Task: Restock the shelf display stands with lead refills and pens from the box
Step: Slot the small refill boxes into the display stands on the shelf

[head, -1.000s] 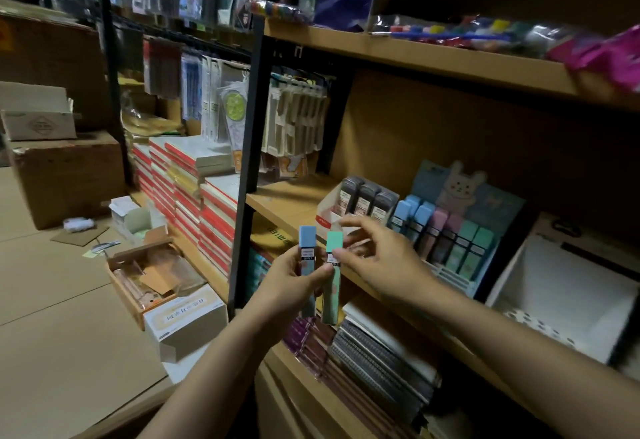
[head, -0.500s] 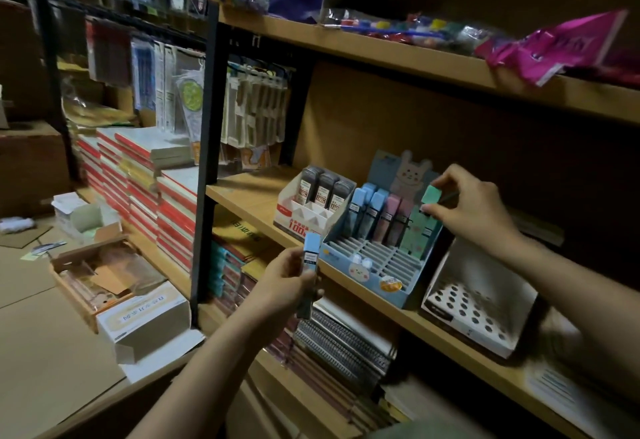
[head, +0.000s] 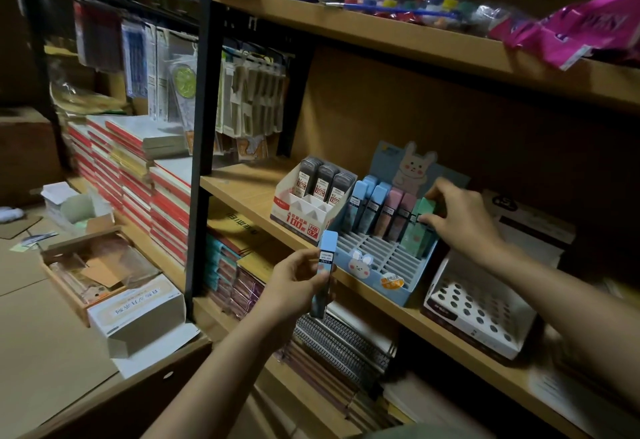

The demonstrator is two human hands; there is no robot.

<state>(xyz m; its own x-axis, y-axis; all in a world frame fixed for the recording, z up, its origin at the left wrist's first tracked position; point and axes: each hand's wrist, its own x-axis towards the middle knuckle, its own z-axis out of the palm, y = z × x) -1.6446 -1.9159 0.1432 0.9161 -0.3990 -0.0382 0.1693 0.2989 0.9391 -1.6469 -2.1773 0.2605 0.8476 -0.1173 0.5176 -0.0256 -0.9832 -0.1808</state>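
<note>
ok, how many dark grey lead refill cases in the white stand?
3. All stand upright side by side in the back row of the white stand: left, middle, right. Front compartments look empty; more may hide behind.

A single head-worn wide-angle camera looks forward and down, close on the wooden shelf (head: pixel 249 192) at arm's reach, angled from its left.

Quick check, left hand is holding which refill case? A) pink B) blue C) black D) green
B: the left hand grips a blue lead refill case in front of the shelf, while the right hand pinches the green lead refill case at the bunny display stand.
</note>
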